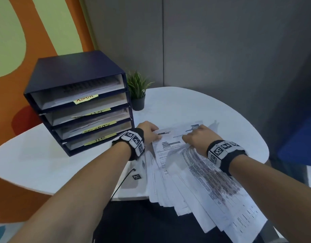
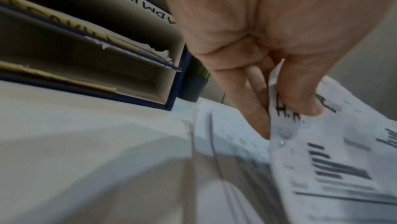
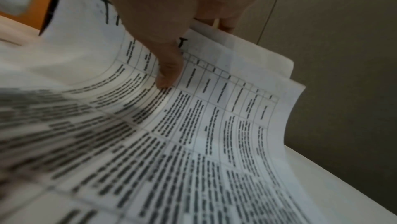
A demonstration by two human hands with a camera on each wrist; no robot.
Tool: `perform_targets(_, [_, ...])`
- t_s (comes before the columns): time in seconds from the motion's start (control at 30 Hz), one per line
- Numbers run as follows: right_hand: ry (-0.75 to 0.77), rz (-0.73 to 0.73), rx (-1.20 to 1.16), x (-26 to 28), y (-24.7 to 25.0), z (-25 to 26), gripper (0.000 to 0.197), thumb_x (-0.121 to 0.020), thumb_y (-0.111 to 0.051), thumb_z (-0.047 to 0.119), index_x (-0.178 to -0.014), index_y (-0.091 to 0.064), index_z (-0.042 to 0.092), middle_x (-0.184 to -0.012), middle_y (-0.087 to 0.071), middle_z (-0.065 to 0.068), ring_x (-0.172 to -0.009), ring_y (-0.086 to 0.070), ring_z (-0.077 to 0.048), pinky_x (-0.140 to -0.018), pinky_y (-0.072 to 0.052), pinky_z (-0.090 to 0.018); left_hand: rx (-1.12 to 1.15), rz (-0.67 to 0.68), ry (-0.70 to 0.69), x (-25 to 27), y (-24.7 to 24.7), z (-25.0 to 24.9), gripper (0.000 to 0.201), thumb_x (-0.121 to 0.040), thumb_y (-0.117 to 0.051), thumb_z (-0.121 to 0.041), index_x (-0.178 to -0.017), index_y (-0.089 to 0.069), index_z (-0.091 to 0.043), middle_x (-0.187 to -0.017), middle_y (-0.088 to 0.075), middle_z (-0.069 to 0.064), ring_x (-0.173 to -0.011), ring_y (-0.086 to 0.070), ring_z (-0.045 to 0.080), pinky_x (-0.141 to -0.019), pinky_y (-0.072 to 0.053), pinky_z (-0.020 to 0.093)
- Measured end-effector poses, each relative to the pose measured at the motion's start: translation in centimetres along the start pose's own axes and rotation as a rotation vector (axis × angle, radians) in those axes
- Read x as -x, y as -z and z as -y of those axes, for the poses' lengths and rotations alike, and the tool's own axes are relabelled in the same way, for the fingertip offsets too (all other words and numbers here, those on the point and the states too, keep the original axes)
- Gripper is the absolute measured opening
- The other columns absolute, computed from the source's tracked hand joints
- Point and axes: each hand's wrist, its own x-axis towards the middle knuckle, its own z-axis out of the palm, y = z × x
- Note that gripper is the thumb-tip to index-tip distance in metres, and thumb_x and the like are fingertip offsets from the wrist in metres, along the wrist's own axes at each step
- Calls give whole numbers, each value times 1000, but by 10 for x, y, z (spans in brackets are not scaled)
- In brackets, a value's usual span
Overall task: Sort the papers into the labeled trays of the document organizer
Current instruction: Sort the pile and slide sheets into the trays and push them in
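Note:
A fanned pile of printed papers (image 1: pixel 195 181) lies on the round white table (image 1: pixel 46 163), hanging over its near edge. My left hand (image 1: pixel 151 132) pinches the top-left corner of a memo sheet (image 1: pixel 170 142), thumb over the paper (image 2: pixel 322 159) and fingers under it. My right hand (image 1: pixel 198 135) grips a sheet with a printed table (image 3: pixel 214 117), thumb (image 3: pixel 167 74) on top, lifting and curling it off the pile. The dark blue document organizer (image 1: pixel 77 102) stands left of the hands, its trays tagged with yellow labels such as ADMIN (image 1: pixel 86 99) and HR (image 1: pixel 100 138).
A small potted plant (image 1: pixel 138 92) stands right behind the organizer. A grey partition wall (image 1: pixel 221 50) closes the back. A small marker tag (image 1: pixel 136 176) and a black cable (image 1: pixel 123 181) lie on the table by my left forearm.

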Motion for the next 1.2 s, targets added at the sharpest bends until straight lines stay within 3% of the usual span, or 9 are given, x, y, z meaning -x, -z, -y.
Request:
perform_targets(0.1, [-91, -107, -171, -5, -2, 7, 41, -83, -52, -2, -118, -45, 19, -110, -62, 0, -100, -57, -24, -96, -37, -34, 220, 32, -58, 6, -7, 0, 9, -84, -74, -23, -84, -78, -15, -75, -71, 6, -70, -65, 20, -78, -61, 39])
perform_targets(0.23, [-169, -166, -227, -17, -7, 22, 67, -80, -60, 2, -141, -39, 19, -116, -56, -4, -109, -50, -27, -92, -37, -38, 288, 174, -88, 19, -16, -6, 13, -86, -73, -17, -94, -78, -9, -66, -65, 1, -60, -56, 9, -61, -56, 20])
perform_targets(0.37, [-139, -278, -112, -19, -15, 25, 32, -54, -81, 2, -82, -72, 14, -86, -58, -8, -81, -57, -30, -68, -46, -38, 276, 485, -14, 15, -4, 5, 19, -85, -72, -13, -100, -78, -21, -97, -72, 9, -84, -64, 18, -91, -56, 38])
perform_targets(0.43, [-161, -197, -180, -19, -18, 23, 24, -66, -73, 2, -86, -68, 14, -94, -62, -6, -90, -58, -30, -82, -45, -40, 338, 363, -1, 10, 4, 9, 26, -80, -77, -27, -106, -75, -26, -108, -73, 1, -94, -67, 15, -96, -54, 37])
perform_targets(0.53, [-176, -1, -182, -20, -18, 20, 10, -89, -52, 11, -91, -48, 20, -81, -66, 1, -84, -58, -24, -93, -38, -31, 277, -87, 77, 3, 9, 15, 57, -82, -67, -55, -127, -62, -20, -128, -63, 2, -112, -61, 19, -100, -49, 36])
perform_targets(0.67, [-177, 39, -168, -19, -12, 22, 7, -94, -49, 17, -92, -42, 19, -83, -67, -1, -80, -61, -25, -79, -35, -29, -128, -71, 81, 2, -6, 20, 68, -89, -63, -46, -145, -41, -16, -135, -56, 3, -120, -56, 22, -102, -44, 32])
perform_targets(0.83, [-188, 37, -168, -20, -14, 24, 9, -92, -49, 14, -94, -42, 18, -87, -66, 0, -81, -61, -24, -83, -37, -31, -146, -269, 5, 1, -15, 12, 24, -88, -63, -33, -105, -69, -17, -103, -69, 2, -91, -65, 20, -76, -49, 25])
perform_targets(0.93, [-220, 67, -199, -19, -13, 25, 14, -91, -50, 10, -102, -46, 17, -93, -62, 1, -87, -60, -23, -86, -39, -35, -264, -390, -42, 5, -9, 1, 28, -95, -55, -35, -95, -74, -14, -105, -67, 2, -96, -64, 23, -79, -50, 30])
perform_targets(1.2, [-359, -162, -407, -13, -9, 26, 82, -83, -56, 1, -151, -14, 22, -120, -42, -9, -98, -50, -27, -86, -46, -39, -55, -62, -125, 22, -5, -4, 10, -87, -71, -24, -89, -79, -20, -82, -74, -2, -76, -69, 15, -75, -57, 28])
